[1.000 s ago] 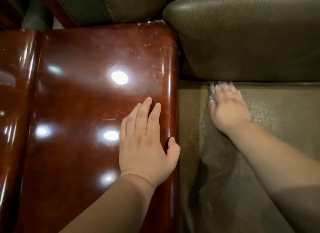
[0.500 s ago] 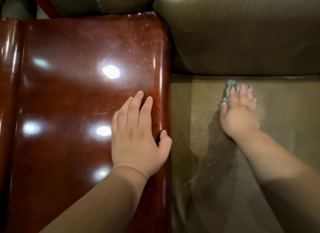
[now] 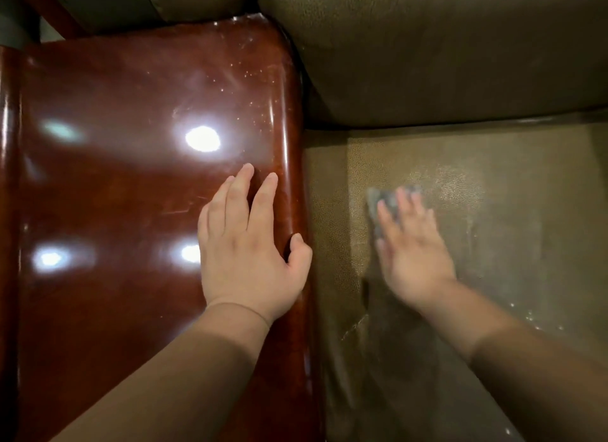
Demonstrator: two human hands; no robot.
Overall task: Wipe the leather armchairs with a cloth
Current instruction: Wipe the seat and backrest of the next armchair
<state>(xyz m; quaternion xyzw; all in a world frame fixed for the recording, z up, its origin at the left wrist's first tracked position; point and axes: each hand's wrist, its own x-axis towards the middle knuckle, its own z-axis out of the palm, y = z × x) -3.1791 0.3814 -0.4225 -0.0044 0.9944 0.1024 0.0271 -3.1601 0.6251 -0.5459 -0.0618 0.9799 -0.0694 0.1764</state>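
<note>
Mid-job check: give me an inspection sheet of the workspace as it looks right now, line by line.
Surface: olive leather seat, streaky sheen with a few droplets at right.
Job's things: grey cloth, blurred, mostly under the right hand on the seat.
Clutter: nothing seen.
Grippers: left hand flat on the glossy red-brown armrest, thumb over its edge; right hand fingers straight, pressing the cloth.
Cables: nothing seen.
Surroundings: leather backrest behind the seat; specks on the armrest's far end.
</note>
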